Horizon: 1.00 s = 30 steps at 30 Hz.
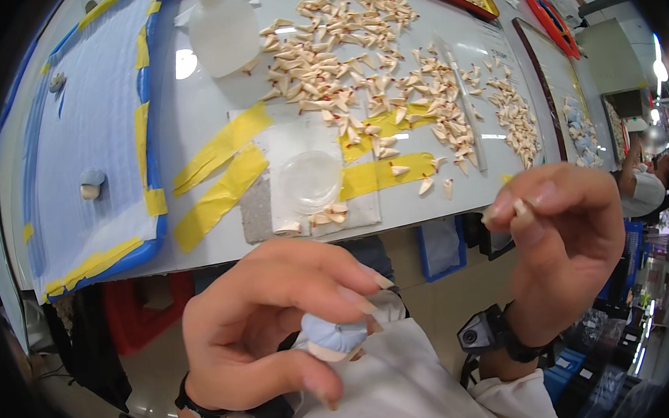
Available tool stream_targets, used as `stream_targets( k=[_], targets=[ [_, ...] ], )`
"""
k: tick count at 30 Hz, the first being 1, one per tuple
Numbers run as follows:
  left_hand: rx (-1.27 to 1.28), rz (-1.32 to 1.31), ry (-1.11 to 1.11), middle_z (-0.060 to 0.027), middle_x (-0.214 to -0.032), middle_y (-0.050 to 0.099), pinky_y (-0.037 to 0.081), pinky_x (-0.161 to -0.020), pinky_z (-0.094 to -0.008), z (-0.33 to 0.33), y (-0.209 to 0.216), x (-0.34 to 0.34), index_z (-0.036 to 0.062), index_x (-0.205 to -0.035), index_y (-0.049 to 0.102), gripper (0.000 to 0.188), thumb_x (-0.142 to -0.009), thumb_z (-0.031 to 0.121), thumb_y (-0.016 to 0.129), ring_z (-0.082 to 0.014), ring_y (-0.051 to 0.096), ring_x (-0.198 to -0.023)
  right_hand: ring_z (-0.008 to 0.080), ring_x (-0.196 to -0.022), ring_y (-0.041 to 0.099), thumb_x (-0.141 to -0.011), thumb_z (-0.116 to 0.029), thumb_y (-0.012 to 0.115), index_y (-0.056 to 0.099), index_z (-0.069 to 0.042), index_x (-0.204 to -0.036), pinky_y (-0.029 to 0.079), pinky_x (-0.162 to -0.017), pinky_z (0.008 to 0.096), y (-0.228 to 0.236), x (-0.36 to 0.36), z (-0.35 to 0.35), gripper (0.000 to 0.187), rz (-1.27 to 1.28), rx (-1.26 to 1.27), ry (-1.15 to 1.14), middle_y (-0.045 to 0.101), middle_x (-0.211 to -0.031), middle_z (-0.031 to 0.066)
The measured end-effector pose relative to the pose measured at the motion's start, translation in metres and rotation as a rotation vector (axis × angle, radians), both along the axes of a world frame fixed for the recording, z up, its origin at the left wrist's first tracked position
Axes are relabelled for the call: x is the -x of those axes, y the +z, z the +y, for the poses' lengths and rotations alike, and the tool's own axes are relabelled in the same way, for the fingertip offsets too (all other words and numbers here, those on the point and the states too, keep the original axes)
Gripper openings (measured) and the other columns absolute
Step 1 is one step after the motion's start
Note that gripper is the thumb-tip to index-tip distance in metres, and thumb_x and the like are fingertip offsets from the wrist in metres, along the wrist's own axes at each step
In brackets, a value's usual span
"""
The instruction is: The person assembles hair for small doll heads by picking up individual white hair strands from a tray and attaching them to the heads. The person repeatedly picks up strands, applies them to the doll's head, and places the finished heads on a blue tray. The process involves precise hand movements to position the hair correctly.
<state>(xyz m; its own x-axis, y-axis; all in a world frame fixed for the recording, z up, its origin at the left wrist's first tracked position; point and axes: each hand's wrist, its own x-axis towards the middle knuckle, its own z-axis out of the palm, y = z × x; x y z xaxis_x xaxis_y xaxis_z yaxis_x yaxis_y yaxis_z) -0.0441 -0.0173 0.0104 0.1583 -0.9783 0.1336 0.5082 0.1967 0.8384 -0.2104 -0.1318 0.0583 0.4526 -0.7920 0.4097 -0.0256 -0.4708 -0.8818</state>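
Note:
My left hand (253,321) is closed around a small rounded piece (333,336), pale blue on top and cream below, between thumb and fingers above my lap. Off to the right, my right hand (573,229) is raised with thumb and index finger pinched on a tiny cream pointed piece (524,208), mostly covered by the fingertips. Beyond the hands, many similar cream pointed pieces (319,80), several with red ends, lie loose on the white table (215,140). A round clear dish (307,181) sits near the table edge, with several pieces beside it.
On the left stands a blue tray (115,130) edged with yellow tape, holding another blue-and-cream piece (91,182). A translucent bottle (222,32) is at the back. Yellow tape strips (222,193) cross the table. Another person (647,182) sits at far right.

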Motion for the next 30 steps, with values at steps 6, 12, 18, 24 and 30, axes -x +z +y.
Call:
stream_targets(
  k=[6, 12, 18, 24, 30],
  targets=[
    [-0.123, -0.033, 0.163, -0.0123, -0.087, 0.049, 0.048, -0.046, -0.0195, 0.017, 0.002, -0.017, 0.0037, -0.093, 0.044, 0.040, -0.074, 0.024, 0.072, -0.0166, 0.060, -0.065, 0.0171, -0.070, 0.056, -0.072, 0.007, 0.058, 0.054, 0.004, -0.083, 0.044, -0.066, 0.0245, 0.005, -0.031, -0.025, 0.012, 0.221, -0.050, 0.265, 0.057, -0.077, 0.0128],
    [-0.023, -0.094, 0.142, -0.0140, -0.087, 0.049, 0.045, -0.042, -0.0179, 0.016, -0.006, -0.031, 0.0030, -0.093, 0.043, 0.037, -0.078, 0.026, 0.067, -0.0151, 0.058, -0.059, 0.0147, -0.072, 0.056, -0.069, 0.006, 0.062, 0.056, 0.004, -0.082, 0.044, -0.068, 0.0234, 0.008, -0.053, -0.029, 0.015, 0.274, -0.229, 0.262, 0.059, -0.080, 0.0109],
    [-0.065, -0.008, 0.113, -0.0171, -0.091, 0.048, 0.047, -0.043, -0.0188, 0.014, -0.005, -0.040, 0.0006, -0.096, 0.042, 0.034, -0.083, 0.026, 0.060, -0.0160, 0.058, -0.055, 0.0153, -0.067, 0.056, -0.072, 0.001, 0.059, 0.052, 0.002, -0.082, 0.045, -0.064, 0.0226, 0.011, -0.057, -0.033, 0.012, 0.332, -0.273, 0.210, 0.058, -0.077, 0.0124],
    [-0.203, 0.129, 0.175, -0.0198, -0.096, 0.047, 0.050, -0.045, -0.0207, 0.012, 0.008, -0.033, -0.0011, -0.101, 0.041, 0.037, -0.083, 0.024, 0.061, -0.0188, 0.060, -0.060, 0.0138, -0.058, 0.050, -0.078, -0.007, 0.057, 0.046, -0.003, -0.084, 0.041, -0.051, 0.0216, 0.013, -0.045, -0.024, 0.014, 0.252, -0.389, 0.094, 0.053, -0.074, 0.0113],
    [-0.140, 0.128, 0.162, -0.0196, -0.096, 0.050, 0.051, -0.050, -0.0220, 0.015, -0.004, -0.035, -0.0013, -0.101, 0.042, 0.039, -0.081, 0.024, 0.064, -0.0210, 0.062, -0.068, 0.0179, -0.058, 0.056, -0.078, -0.007, 0.065, 0.054, 0.002, -0.082, 0.047, -0.050, 0.0252, -0.003, -0.014, -0.018, 0.015, -0.030, -0.492, 0.209, 0.057, -0.075, 0.0156]
  ],
)
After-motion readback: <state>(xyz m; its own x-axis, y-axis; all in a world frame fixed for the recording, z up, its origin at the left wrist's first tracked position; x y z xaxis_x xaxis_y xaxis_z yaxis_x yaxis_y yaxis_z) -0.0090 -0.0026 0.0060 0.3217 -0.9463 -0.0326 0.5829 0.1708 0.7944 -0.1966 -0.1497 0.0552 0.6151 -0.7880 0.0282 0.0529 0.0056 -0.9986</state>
